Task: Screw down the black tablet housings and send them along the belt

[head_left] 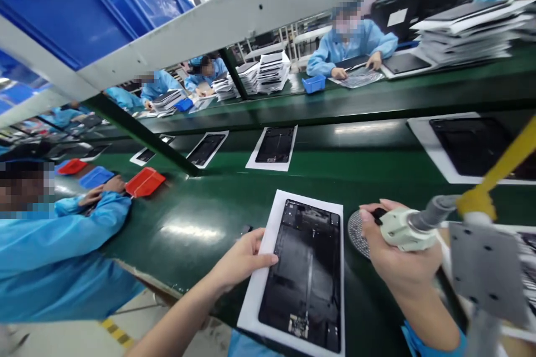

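Observation:
In front of me a black tablet housing (307, 268) with inner parts exposed lies on a white sheet (271, 268), which is slightly larger. My left hand (245, 256) pinches the left edge, thumb on top and fingers by the sheet's edge. My right hand (402, 256) is wrapped around a pale green electric screwdriver (408, 230) with a grey upper end; its tip is hidden. Just left of that hand, partly covered by it, sits a round dimpled metal screw plate (357, 233). A small dark object (247, 230) lies beyond my left fingers.
A yellow strap (511, 159) and a grey bracket (488, 268) stand close on the right. Beyond the bench runs a line with more tablet housings (274, 146) on sheets. At left a co-worker's blue sleeve (96, 223) is near a red tray (145, 182). A shelf beam (251, 11) crosses overhead.

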Available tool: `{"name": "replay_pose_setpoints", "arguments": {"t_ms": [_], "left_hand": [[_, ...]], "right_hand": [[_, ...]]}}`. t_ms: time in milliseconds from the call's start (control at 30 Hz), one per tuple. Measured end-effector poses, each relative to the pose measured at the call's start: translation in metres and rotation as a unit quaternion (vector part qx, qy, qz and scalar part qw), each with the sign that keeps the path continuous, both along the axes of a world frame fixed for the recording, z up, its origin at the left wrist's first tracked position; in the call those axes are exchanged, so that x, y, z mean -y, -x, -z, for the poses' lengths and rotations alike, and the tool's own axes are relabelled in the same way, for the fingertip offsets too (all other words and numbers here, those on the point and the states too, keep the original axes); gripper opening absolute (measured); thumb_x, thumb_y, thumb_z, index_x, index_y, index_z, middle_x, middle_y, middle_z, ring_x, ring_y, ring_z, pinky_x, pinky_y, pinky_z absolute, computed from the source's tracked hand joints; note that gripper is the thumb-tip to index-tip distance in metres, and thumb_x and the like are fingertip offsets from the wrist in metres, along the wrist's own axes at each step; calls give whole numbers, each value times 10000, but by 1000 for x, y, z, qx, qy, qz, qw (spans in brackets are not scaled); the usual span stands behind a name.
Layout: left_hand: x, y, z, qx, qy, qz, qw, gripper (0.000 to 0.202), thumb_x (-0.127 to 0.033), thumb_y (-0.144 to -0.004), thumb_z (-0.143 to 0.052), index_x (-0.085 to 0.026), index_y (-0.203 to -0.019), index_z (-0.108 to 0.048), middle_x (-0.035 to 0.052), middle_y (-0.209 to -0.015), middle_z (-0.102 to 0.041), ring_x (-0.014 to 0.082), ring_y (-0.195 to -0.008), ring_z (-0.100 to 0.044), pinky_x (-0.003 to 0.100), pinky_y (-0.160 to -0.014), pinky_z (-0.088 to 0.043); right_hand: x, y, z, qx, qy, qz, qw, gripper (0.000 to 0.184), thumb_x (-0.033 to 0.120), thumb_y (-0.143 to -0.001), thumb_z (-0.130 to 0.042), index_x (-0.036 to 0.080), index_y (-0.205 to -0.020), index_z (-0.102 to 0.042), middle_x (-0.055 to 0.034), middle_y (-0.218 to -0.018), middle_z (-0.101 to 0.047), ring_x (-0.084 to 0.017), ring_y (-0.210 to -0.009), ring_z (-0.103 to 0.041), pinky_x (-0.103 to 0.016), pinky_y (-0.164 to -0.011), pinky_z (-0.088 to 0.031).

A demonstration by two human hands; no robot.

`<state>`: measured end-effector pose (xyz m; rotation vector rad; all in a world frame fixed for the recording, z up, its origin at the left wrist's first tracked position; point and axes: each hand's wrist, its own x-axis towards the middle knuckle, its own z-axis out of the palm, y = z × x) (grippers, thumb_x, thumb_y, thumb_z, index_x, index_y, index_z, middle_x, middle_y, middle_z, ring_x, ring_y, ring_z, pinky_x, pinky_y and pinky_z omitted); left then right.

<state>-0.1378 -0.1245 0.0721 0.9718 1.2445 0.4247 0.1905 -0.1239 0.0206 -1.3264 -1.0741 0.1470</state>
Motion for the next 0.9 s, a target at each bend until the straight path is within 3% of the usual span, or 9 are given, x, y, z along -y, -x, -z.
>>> {"name": "replay_pose_setpoints", "arguments": {"t_ms": [133, 233, 333, 467, 567, 700, 800, 900], "left_hand": [[-69, 0, -42, -79, -55, 102, 990, 421, -449, -737, -1002, -166, -998, -833, 99, -1018, -869, 285, -906, -824, 357, -814, -648], [-144, -7, -57, -126, -100, 85, 983, 382, -373, -691, -979, -170, -991, -857, 90, -976, -872, 282, -845, -813, 375, -796, -665], [-219, -30, -41, -181, -171, 12, 968, 309, -304, -737, -913, -148, -993, -838, 107, -905, -852, 267, -780, -783, 377, -773, -657], [-291, -69, -2, -223, -252, -36, 941, 238, -270, -887, -834, -118, -1069, -816, 145, -966, -854, 299, -984, -813, 368, -909, -647], [-323, -73, 13, -294, -300, -69, 905, 223, -252, -925, -830, -122, -1105, -815, 193, -1135, -857, 359, -1266, -768, 380, -1060, -598], [-345, -27, 13, -437, -313, -127, 834, 302, -303, -937, -872, -135, -1169, -776, 289, -1419, -761, 491, -1577, -556, 495, -1219, -497], [-355, 17, 12, -506, -256, -146, 810, 408, -342, -912, -915, -72, -1169, -751, 373, -1404, -730, 558, -1514, -597, 562, -1185, -514], [-363, 46, 14, -520, -205, -148, 816, 414, -334, -876, -956, -51, -1106, -761, 346, -1277, -784, 518, -1406, -689, 506, -1127, -558]], "right_hand": [[0, 4, -9, -26, -37, -31, 999, 359, 471, -869, -936, 229, -1100, -803, -53, -883, -851, -265, -708, -808, -419, -651, -698], [-1, 6, -18, -27, -45, -39, 998, 271, 444, -870, -909, 245, -1023, -807, -47, -872, -849, -258, -706, -813, -392, -637, -703], [-2, 6, -23, -23, -47, -43, 998, 188, 410, -902, -879, 252, -977, -810, -51, -889, -853, -259, -731, -825, -381, -656, -717], [-1, 3, -16, -20, -55, -46, 997, 233, 393, -895, -914, 241, -1045, -823, -58, -906, -842, -245, -686, -787, -360, -561, -664], [1, -2, -4, -40, -58, -63, 996, 267, 349, -931, -883, 237, -1161, -808, -74, -988, -849, -252, -725, -795, -364, -549, -650], [2, -5, -2, -15, -80, -67, 994, 307, 361, -930, -897, 252, -1200, -804, -59, -972, -845, -251, -684, -784, -375, -538, -661], [3, -1, -16, 22, -96, -56, 994, 307, 339, -915, -926, 248, -1185, -811, -53, -918, -843, -253, -667, -786, -391, -587, -707], [3, 5, -27, 2, -104, -19, 994, 291, 307, -911, -939, 237, -1165, -815, -63, -912, -849, -253, -660, -792, -397, -597, -721]]}}
